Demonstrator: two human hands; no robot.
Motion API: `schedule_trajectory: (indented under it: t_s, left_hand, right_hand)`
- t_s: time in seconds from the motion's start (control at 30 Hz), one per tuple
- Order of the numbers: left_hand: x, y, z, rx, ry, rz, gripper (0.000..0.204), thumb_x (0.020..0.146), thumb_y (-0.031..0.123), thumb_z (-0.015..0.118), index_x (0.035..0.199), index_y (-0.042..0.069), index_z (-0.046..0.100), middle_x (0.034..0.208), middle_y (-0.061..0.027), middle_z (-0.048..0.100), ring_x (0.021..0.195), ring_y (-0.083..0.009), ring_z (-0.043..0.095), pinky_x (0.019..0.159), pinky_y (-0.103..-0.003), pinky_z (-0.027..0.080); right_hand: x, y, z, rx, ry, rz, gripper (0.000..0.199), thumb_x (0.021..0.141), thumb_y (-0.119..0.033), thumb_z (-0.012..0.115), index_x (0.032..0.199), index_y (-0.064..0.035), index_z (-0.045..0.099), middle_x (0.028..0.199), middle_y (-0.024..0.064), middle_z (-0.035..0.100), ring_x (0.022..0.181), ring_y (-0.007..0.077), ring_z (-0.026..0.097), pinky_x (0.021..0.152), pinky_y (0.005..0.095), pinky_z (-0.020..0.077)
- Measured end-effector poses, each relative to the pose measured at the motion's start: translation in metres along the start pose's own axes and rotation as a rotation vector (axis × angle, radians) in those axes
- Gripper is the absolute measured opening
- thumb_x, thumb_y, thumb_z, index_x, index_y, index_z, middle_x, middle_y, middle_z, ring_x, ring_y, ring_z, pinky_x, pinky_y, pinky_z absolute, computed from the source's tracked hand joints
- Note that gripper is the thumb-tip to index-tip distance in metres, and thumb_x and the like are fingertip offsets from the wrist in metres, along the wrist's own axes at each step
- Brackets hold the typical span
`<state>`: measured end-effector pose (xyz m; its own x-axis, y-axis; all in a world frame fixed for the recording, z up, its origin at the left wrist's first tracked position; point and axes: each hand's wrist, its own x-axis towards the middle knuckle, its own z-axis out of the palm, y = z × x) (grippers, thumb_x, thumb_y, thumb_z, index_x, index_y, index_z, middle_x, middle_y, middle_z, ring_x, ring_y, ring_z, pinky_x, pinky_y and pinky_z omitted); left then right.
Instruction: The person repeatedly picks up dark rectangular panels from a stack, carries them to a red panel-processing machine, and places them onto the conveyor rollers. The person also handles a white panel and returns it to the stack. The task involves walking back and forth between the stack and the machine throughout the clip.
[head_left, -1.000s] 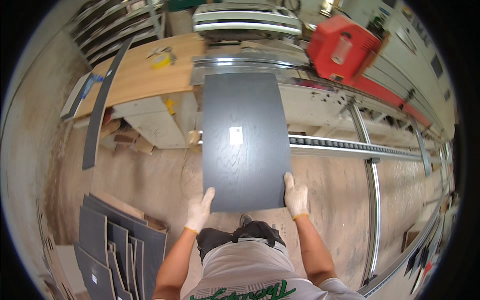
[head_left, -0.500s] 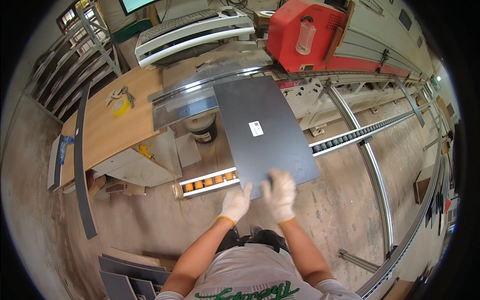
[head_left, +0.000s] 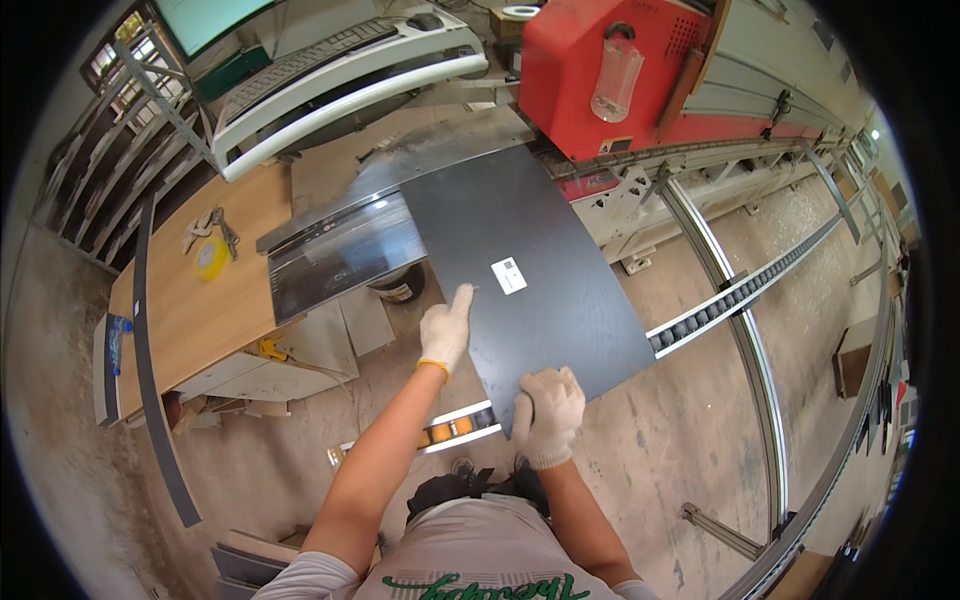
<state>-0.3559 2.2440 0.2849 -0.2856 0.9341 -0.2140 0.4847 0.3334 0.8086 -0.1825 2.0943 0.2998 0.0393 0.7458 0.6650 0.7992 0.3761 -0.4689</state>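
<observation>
A long dark grey panel [head_left: 570,300] with a small white label [head_left: 508,276] lies across the machine's edge and a roller rail [head_left: 462,427]. My left hand [head_left: 445,332], in a white knit glove, grips the panel's left edge, its thumb side uppermost; its other fingers are mostly hidden. At the near edge, close to the left corner, my gloved right hand [head_left: 552,415] is closed around the board. What its fingers do underneath is out of sight.
A red machine housing [head_left: 590,75] stands at the far side, with a keyboard shelf [head_left: 350,100] left of it. The wooden bench [head_left: 200,310] at left holds yellow tape [head_left: 211,258] and a dark strip [head_left: 147,350]. A black-roller rail [head_left: 745,292] runs off right.
My left hand has moved from the near edge up to the panel's left edge. My right hand has shifted down onto the near edge, and the panel sits slightly nearer and turned.
</observation>
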Motion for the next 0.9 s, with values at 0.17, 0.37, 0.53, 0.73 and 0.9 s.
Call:
schedule_trajectory:
  t_s: [0.17, 0.37, 0.53, 0.73, 0.9]
  left_hand:
    - [0.016, 0.022, 0.058, -0.101, 0.063, -0.088, 0.093, 0.095, 0.073, 0.062, 0.089, -0.020, 0.069, 0.088, -0.0384, 0.070, 0.091, -0.0457, 0.072, 0.088, -0.052, 0.052]
    - [0.016, 0.069, 0.124, -0.317, 0.020, -0.044, 0.070, 0.100, 0.060, 0.067, 0.104, -0.010, 0.075, 0.098, -0.0240, 0.078, 0.096, -0.0355, 0.074, 0.089, -0.047, 0.052]
    - [0.019, 0.109, 0.171, -0.286, -0.023, -0.106, 0.072, 0.100, 0.060, 0.066, 0.099, -0.012, 0.073, 0.097, -0.0299, 0.075, 0.096, -0.0377, 0.073, 0.090, -0.048, 0.052]
    - [0.027, 0.144, 0.240, -0.168, -0.013, -0.046, 0.084, 0.098, 0.069, 0.062, 0.096, -0.015, 0.071, 0.097, -0.0359, 0.072, 0.095, -0.0493, 0.070, 0.089, -0.053, 0.052]
    - [0.037, 0.185, 0.276, 0.029, -0.154, -0.015, 0.090, 0.099, 0.074, 0.053, 0.096, -0.013, 0.074, 0.103, -0.0388, 0.071, 0.105, -0.0524, 0.070, 0.093, -0.054, 0.053]
  right_hand:
    - [0.014, 0.045, -0.016, 0.061, -0.063, -0.045, 0.027, 0.078, -0.011, 0.066, 0.105, -0.0076, 0.071, 0.104, 0.0099, 0.069, 0.099, 0.0329, 0.066, 0.090, 0.0527, 0.0528]
    - [0.046, 0.117, -0.043, 0.062, -0.067, -0.054, 0.026, 0.078, -0.013, 0.061, 0.102, -0.0050, 0.070, 0.103, 0.0101, 0.068, 0.096, 0.0327, 0.066, 0.086, 0.0517, 0.0523]
    - [0.067, 0.168, -0.067, 0.020, -0.068, -0.052, 0.025, 0.078, -0.014, 0.060, 0.100, -0.0043, 0.068, 0.101, 0.0111, 0.066, 0.092, 0.0336, 0.065, 0.080, 0.0519, 0.0511]
    - [0.081, 0.232, -0.094, 0.015, -0.030, -0.048, 0.022, 0.082, -0.012, 0.056, 0.100, -0.0043, 0.066, 0.098, 0.0142, 0.065, 0.092, 0.0362, 0.063, 0.081, 0.0527, 0.0483]
    - [0.089, 0.279, -0.118, -0.104, 0.073, -0.076, 0.017, 0.085, -0.010, 0.055, 0.098, -0.0045, 0.066, 0.097, 0.0154, 0.065, 0.092, 0.0377, 0.061, 0.086, 0.0521, 0.0473]
